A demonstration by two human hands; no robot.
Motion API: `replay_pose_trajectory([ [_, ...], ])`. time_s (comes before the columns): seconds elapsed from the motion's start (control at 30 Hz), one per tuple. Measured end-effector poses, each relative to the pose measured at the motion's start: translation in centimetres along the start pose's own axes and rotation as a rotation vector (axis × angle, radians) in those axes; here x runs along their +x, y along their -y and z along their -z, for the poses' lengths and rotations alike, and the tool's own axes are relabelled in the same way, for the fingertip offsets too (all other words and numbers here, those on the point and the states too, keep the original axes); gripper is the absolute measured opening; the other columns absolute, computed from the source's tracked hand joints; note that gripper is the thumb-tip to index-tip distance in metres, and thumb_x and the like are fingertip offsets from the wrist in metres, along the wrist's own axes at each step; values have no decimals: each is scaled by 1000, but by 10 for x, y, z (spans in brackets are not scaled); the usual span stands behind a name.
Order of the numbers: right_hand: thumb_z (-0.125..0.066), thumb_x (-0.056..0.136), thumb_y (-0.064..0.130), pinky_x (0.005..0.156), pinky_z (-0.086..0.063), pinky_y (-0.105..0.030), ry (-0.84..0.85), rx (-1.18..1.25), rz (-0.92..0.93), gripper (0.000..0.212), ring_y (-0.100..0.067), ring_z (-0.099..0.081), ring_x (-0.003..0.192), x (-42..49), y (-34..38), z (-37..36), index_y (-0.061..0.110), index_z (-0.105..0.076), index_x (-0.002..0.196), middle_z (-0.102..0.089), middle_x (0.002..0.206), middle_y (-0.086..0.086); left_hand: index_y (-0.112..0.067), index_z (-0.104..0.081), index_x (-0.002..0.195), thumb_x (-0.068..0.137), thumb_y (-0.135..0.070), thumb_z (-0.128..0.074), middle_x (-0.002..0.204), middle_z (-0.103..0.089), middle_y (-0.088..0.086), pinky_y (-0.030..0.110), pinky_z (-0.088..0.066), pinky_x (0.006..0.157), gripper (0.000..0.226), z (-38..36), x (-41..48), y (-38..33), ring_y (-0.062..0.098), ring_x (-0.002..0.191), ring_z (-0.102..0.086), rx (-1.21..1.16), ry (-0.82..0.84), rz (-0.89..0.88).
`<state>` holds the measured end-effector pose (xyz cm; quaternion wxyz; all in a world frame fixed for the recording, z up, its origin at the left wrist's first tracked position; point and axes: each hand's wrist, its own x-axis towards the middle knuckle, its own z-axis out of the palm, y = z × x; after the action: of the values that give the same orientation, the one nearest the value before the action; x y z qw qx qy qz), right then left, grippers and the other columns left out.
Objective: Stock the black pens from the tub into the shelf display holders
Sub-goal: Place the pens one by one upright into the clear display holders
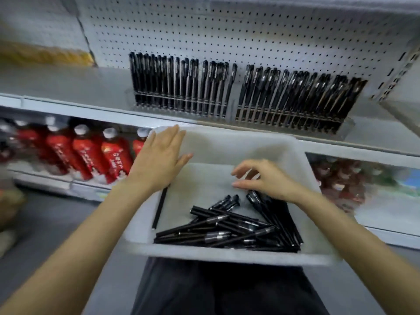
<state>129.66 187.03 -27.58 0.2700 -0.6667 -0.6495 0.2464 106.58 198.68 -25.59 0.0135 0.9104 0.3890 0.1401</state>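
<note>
The left hand (pixel 162 160) lies flat, fingers straight, on the far left rim of the white plastic tub (pixel 227 254). The right hand (pixel 269 180) hovers inside, fingers loosely curled and empty, just above the heaped black pens (pixel 229 230). Clear display holders (pixel 288 118) on the grey shelf (pixel 68 87) carry upright pens.

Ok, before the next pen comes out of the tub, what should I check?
1. Tub steadied: left hand lies flat on its far-left corner. Ok.
2. Right hand free: fingers loose above the pens, holding nothing. Ok.
3. Stock left: crossed pile at the tub's near right. Ok.
4. Free slots in left holder: gaps near its right end. Ok.
5. Free slots in right holder: cannot tell.
</note>
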Motion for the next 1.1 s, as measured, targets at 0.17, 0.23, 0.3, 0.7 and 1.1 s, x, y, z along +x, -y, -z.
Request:
replay_pose_trajectory([
  [0.17,-73,80,31,68,-45,-9,288,-12,90,20,2,-61,72,24,47,-32,16,-71,92,-70,91,-1,-13,-11,151,97,-50,-27,158,-12,6,38,-3,117,68,22,-39,45,18,145,-9,77,6,163],
  [0.23,-69,83,29,67,-50,-18,391,37,69,24,-6,-62,74,33,64,-46,9,-70,95,-70,90,-5,-11,-13,151,96,-51,-28,157,-18,7,39,-6,118,69,36,-55,59,20,145,-13,77,-26,226],
  [0.3,-65,86,31,67,-53,-25,511,71,19,30,-13,-63,76,41,78,-60,4,-67,100,-69,90,-7,-10,-14,150,94,-55,-24,156,-20,8,39,-7,118,73,49,-72,71,22,144,-15,118,-46,281],
  [0.7,-67,82,38,66,-47,-21,836,-9,174,31,-4,-59,65,76,150,-102,9,-70,91,-64,68,11,-14,-2,151,77,-68,-1,159,-4,2,36,0,118,93,90,-124,125,15,146,0,204,28,519],
  [1.1,-68,80,47,67,-43,-19,815,-113,111,25,-2,-54,64,89,143,-91,21,-67,80,-60,67,12,-17,-8,152,87,-63,-13,159,-11,0,34,-1,117,80,75,-92,132,13,145,-5,28,-27,477],
])
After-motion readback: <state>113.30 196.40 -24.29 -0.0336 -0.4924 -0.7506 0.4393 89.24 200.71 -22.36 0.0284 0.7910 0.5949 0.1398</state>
